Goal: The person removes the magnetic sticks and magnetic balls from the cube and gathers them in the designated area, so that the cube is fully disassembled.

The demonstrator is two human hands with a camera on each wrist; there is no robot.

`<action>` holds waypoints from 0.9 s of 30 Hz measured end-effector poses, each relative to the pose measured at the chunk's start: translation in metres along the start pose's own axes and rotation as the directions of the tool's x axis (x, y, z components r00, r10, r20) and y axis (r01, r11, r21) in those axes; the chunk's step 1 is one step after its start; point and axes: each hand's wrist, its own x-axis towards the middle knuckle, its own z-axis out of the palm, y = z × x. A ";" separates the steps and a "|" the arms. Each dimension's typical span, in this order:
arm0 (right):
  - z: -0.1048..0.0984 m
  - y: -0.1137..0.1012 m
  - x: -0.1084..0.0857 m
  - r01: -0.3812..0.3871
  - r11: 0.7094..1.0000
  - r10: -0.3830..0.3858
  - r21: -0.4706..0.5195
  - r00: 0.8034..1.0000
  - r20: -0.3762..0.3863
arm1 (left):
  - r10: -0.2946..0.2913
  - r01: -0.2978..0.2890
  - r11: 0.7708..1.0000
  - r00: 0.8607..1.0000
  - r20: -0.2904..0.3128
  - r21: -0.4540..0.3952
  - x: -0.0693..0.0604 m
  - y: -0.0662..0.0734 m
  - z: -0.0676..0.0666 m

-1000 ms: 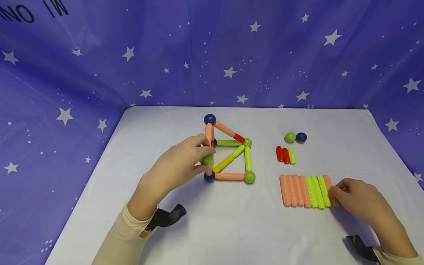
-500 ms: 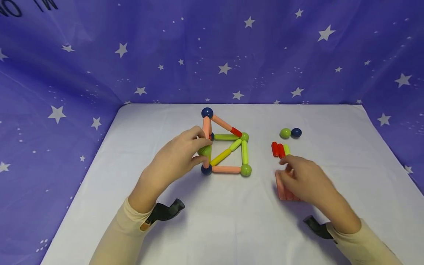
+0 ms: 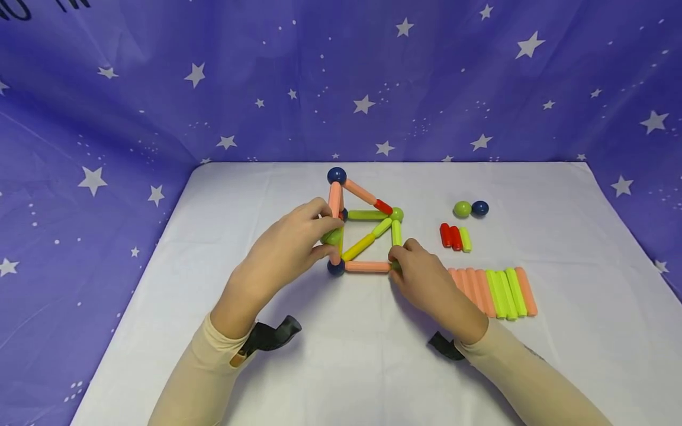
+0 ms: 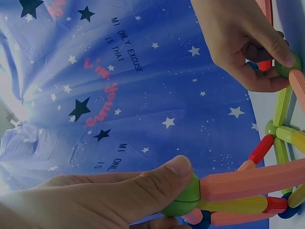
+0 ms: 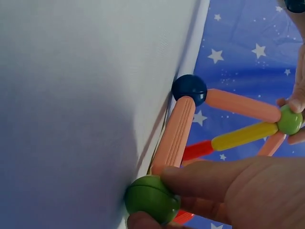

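Note:
A frame of magnetic building sticks and balls stands at the table's middle. My left hand pinches a raised green ball at its left side. A salmon stick runs from that ball down to the front-left dark blue ball. My right hand grips the front-right green ball between thumb and finger. Another salmon stick joins these two front corners. The back-right green ball meets a two-part yellow-and-green diagonal. Highest in the head view is a dark blue ball.
Right of the frame, a row of salmon and green sticks lies partly behind my right hand. Beyond it are short red sticks, a short green stick, a loose green ball and a loose dark blue ball.
My right hand has moved left from the right end of the stick row to the frame's front-right green ball. My left hand keeps its hold on the raised green ball.

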 end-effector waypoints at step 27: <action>-0.007 0.006 -0.007 -0.020 0.995 0.011 0.102 0.996 0.089 | -0.034 0.033 0.999 0.999 0.038 0.044 -0.001 0.007 -0.003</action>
